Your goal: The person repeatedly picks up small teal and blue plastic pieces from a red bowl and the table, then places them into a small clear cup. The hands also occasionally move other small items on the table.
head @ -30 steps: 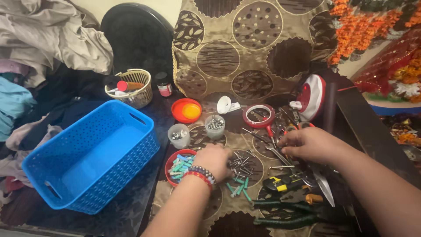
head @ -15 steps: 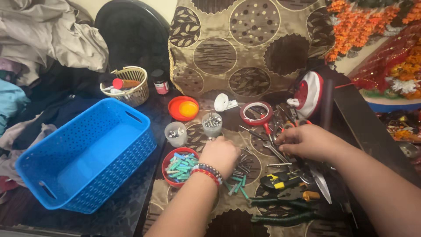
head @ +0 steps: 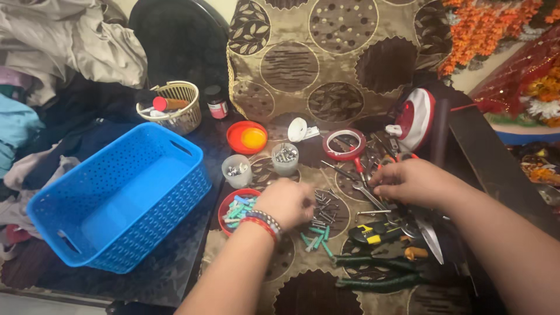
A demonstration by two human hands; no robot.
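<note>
My left hand (head: 287,201) curls loosely over the nails (head: 324,212); I should pinch few at once while my right hand (head: 408,182), fingers bent, steadies the tools (head: 373,204).

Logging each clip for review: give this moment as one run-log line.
left hand: fingers on loose nails | right hand: on tools by wrench | red dish: green plugs | blue basket: left

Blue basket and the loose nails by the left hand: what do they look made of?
Blue basket: looks like moulded plastic, with a uniform colour and a perforated grid wall. Nails beside the left hand: probably steel, thin grey shafts with dull glints.
</note>
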